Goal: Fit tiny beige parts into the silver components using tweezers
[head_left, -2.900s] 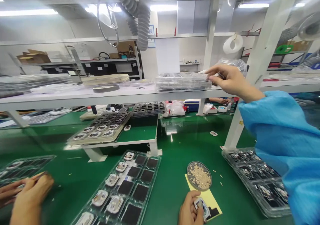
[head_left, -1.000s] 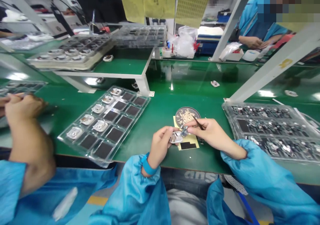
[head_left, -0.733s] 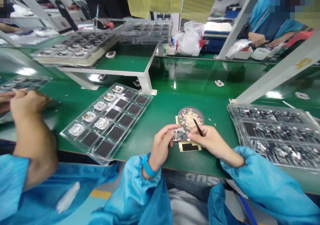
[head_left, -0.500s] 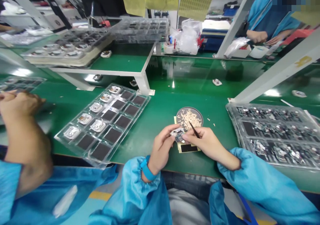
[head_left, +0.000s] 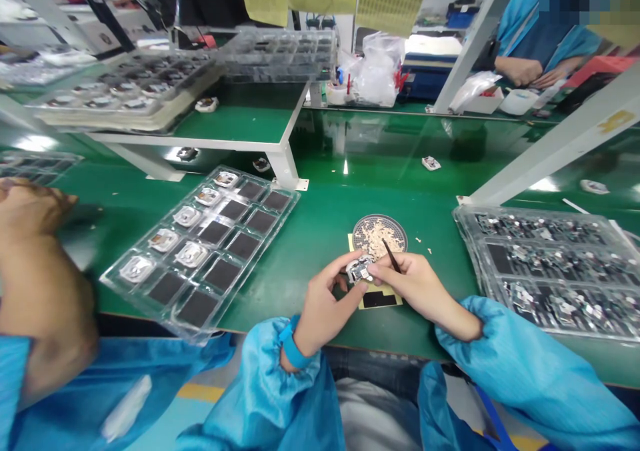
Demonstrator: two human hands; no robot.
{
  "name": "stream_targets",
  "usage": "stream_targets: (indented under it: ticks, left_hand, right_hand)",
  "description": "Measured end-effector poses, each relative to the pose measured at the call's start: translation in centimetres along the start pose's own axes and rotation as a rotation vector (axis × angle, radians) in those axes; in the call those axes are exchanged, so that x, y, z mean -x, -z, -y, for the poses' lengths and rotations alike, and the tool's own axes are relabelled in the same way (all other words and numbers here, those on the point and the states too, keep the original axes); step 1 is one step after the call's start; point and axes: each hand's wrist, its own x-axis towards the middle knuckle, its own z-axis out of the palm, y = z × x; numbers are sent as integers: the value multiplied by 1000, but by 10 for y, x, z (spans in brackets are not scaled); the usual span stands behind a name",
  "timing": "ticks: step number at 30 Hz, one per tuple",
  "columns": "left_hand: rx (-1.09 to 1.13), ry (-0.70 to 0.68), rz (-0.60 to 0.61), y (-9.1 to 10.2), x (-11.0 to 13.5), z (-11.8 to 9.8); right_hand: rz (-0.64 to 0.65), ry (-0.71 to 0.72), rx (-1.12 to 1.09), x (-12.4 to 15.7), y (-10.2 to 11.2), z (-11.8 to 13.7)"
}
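Note:
My left hand [head_left: 324,304] is closed around the edge of a small white-rimmed electronic module [head_left: 358,271], its circuit side facing up. My right hand [head_left: 417,285] holds dark tweezers [head_left: 391,256] that point up and away, while its thumb and fingertip touch the module's right side. Just beyond the hands is a round dark dish [head_left: 404,236] with many small beige pieces [head_left: 376,232] in it. Below the hands lies a yellow sheet with a black patch [head_left: 379,299], partly covered by them.
On the left, a clear tray [head_left: 223,274] holds several white modules; another tray [head_left: 555,264] of circuit parts stands right. A raised green shelf [head_left: 245,114] carries more trays. A co-worker's arm [head_left: 45,291] is at far left. A white post [head_left: 545,131] slants at right.
My left thumb has shifted down and off the module's face, and the module is turned slightly. The tweezers tilt further to the left at their tip. The view has moved slightly.

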Motion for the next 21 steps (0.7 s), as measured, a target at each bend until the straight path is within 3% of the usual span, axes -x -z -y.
stream_targets:
  ticks: [7, 15, 21]
  left_hand:
    - [-102, -84, -51, -2, 0, -3]
    - [-90, -41, -52, -1, -1, -3]
    - [-121, -108, -65, 0, 0, -1]
  right_hand:
    - [-25, 2, -21, -1, -1, 0]
    - [8, 22, -24, -1, 0, -5]
    - [8, 36, -25, -2, 0, -4]
